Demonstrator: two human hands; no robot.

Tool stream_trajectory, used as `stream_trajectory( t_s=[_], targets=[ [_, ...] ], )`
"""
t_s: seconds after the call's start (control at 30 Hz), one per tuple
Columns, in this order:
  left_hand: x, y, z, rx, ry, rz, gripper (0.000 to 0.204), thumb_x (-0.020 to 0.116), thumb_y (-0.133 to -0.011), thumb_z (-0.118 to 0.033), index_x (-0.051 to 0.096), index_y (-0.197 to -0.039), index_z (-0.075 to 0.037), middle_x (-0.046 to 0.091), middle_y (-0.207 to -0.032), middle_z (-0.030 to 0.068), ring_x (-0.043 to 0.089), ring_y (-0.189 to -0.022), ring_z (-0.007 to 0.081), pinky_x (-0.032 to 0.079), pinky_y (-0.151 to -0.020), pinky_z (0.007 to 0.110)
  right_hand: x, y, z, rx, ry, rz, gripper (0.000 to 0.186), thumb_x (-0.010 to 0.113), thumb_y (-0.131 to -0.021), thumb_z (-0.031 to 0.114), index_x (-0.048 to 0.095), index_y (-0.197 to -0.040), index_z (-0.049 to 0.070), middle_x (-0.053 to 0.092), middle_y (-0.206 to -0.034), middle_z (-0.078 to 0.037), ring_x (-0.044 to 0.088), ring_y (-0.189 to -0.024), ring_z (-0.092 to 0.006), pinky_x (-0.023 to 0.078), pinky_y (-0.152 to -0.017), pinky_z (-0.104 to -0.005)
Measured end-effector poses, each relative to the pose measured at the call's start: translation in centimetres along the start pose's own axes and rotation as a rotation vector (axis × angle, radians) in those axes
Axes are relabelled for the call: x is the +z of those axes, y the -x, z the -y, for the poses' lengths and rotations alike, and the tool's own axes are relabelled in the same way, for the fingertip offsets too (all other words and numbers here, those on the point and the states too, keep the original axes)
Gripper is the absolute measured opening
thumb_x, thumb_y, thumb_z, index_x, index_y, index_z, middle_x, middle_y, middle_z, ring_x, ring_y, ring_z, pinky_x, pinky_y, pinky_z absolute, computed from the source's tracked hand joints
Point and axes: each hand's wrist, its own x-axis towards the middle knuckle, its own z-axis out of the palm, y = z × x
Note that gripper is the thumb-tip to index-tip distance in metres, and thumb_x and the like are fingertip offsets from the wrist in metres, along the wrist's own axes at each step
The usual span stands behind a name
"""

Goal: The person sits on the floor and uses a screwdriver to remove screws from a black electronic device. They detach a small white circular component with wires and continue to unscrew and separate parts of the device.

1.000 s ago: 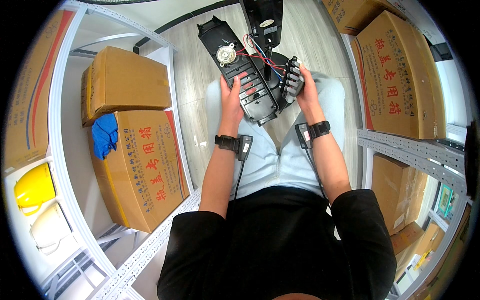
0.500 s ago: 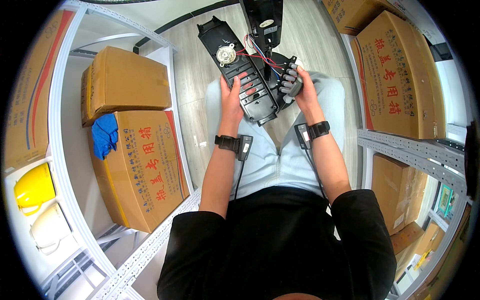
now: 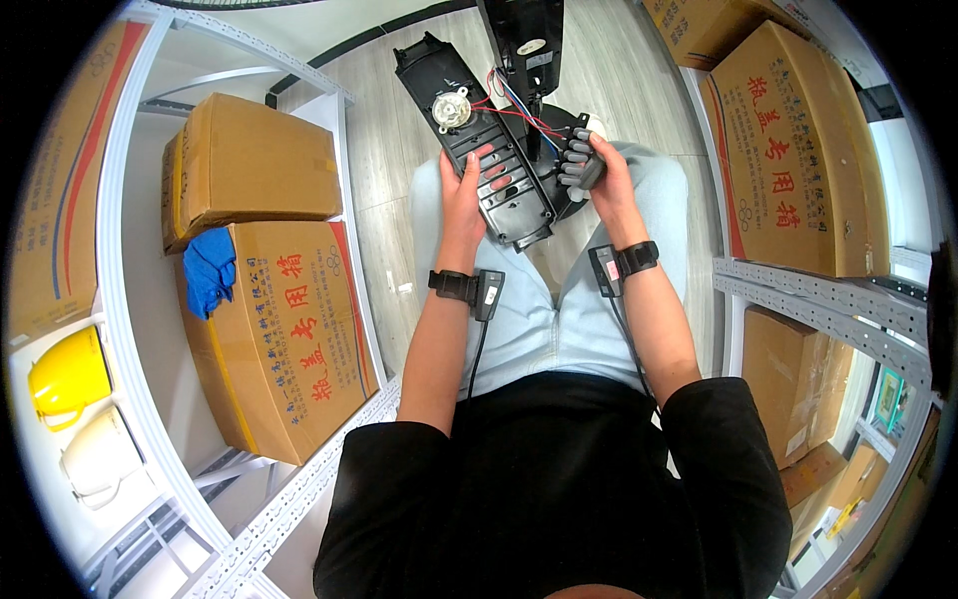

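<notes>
My left hand is closed around the lower left edge of a long black plastic panel, its fingers showing through the slots. A round whitish motor-like part sits on the panel's upper half. Red, blue and white wires run from it to a black push-button switch block with several grey keys. That block is gripped in my right hand, fingers curled round its right side. Behind them stands a black upright housing on a round black base, partly hidden by the panel and wires.
Cardboard boxes fill the shelf at left and right. A blue cloth hangs over one left box. Yellow and white mugs sit lower left. Each wrist wears a black strap with a cabled module.
The key block in my right hand has tilted slightly. My left hand and the panel stay where they were.
</notes>
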Motion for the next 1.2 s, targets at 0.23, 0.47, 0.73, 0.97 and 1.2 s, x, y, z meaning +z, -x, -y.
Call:
stream_trajectory(
  t_s=[0.23,0.47,0.73,0.97,1.2],
  targets=[
    [0.0,0.0,0.0,-0.001,-0.008,-0.003,0.043,0.048,-0.1,-0.021,0.029,-0.138,-0.011,0.055,-0.122,0.0144,0.062,-0.095,0.0234,0.058,-0.077,0.038,0.5,0.7,0.8,0.076,-0.013,-0.038,0.034,0.06,-0.092,0.033,0.062,-0.11,0.004,0.066,-0.092,-0.008,0.065,-0.074,-0.0188,0.058,-0.062,-0.0357],
    [0.0,0.0,0.0,-0.005,-0.004,-0.002,0.042,0.048,-0.1,-0.021,0.03,-0.137,-0.011,0.056,-0.122,0.0143,0.062,-0.095,0.0233,0.058,-0.076,0.037,0.2,0.2,0.2,0.025,-0.031,-0.021,0.034,0.057,-0.094,0.037,0.058,-0.112,0.008,0.061,-0.089,-0.004,0.059,-0.076,-0.016,0.053,-0.067,-0.0328],
    [0.0,0.0,0.0,-0.002,-0.006,-0.003,0.041,0.048,-0.1,-0.021,0.031,-0.136,-0.011,0.056,-0.122,0.0145,0.062,-0.096,0.0234,0.058,-0.076,0.037,0.7,0.4,0.4,0.056,-0.102,0.013,0.038,0.053,-0.096,0.042,0.058,-0.11,0.007,0.062,-0.089,-0.003,0.062,-0.078,-0.0164,0.055,-0.07,-0.0329],
    [0.1,0.1,-0.1,0.001,-0.008,-0.011,0.04,0.048,-0.1,-0.021,0.032,-0.136,-0.011,0.056,-0.121,0.0144,0.063,-0.095,0.0232,0.058,-0.076,0.037,1.7,0.9,0.6,0.095,-0.153,0.053,0.034,0.054,-0.096,0.039,0.056,-0.112,0.008,0.061,-0.091,-0.003,0.06,-0.078,-0.0146,0.053,-0.067,-0.0301],
    [0.0,0.0,0.0,0.008,-0.008,-0.006,0.041,0.048,-0.1,-0.021,0.031,-0.136,-0.011,0.056,-0.121,0.014,0.063,-0.095,0.0229,0.058,-0.076,0.037,0.6,0.5,-0.3,0.066,-0.011,0.1,0.032,0.059,-0.093,0.024,0.053,-0.121,0.01,0.062,-0.103,-0.003,0.062,-0.087,-0.0132,0.047,-0.063,-0.0255]
  ],
)
